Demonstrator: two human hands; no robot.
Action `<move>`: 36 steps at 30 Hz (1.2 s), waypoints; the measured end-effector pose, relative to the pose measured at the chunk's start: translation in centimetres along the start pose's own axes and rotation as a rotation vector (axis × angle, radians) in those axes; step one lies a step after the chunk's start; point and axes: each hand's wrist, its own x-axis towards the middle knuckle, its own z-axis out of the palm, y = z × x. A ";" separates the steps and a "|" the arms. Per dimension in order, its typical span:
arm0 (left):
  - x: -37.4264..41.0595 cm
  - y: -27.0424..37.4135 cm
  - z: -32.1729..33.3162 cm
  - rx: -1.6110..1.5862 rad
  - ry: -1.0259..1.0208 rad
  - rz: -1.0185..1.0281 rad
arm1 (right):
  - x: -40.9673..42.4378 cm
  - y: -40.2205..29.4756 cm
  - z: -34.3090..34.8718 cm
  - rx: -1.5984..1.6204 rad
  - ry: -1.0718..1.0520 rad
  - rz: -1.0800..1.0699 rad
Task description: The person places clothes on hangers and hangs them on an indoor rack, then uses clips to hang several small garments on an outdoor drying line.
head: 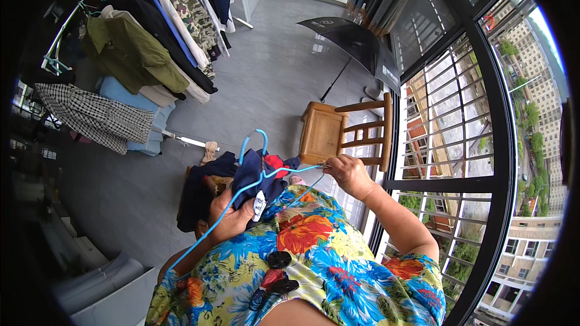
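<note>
A light-blue coat hanger [245, 189] lies across the front of my body, its hook pointing away from me. Pinched in my right hand [351, 174] is the right end of the hanger, out to the side. My left hand [231, 215] grips a dark navy garment [248, 176] that shows a white label bearing print. The hanger's left arm passes over that hand and runs down to my left forearm. Just beyond the garment, a red patch of cloth [275, 165] shows behind the hanger.
A clothes rack [72, 22] full of hung garments stands at the left. Ahead are a wooden chair [322, 133] and an open black umbrella [349, 43] on the grey tiled floor [267, 81]. Dark clothes [199, 190] lie on a wooden seat by my left hand. Barred windows [446, 117] line the right.
</note>
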 end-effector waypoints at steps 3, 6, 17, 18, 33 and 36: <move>-0.1 -0.5 0.3 -0.078 0.017 -0.008 | -0.3 1.8 -1.1 0.321 0.034 0.218; 0.0 0.2 0.2 -0.052 -0.005 0.001 | -1.5 4.1 -0.9 1.294 0.040 0.623; 0.0 0.4 1.1 -0.088 0.026 -0.031 | -2.3 2.3 0.9 2.167 -0.120 0.296; -0.1 0.4 1.1 -0.098 0.023 -0.042 | -2.1 2.0 0.7 2.198 -0.142 0.292; 0.1 1.0 1.7 -0.077 -0.095 -0.047 | 8.1 -8.4 -6.0 1.076 -0.072 0.129; 0.3 1.8 1.9 -0.178 -0.131 -0.130 | 10.8 -9.1 -5.9 0.980 -0.179 -0.087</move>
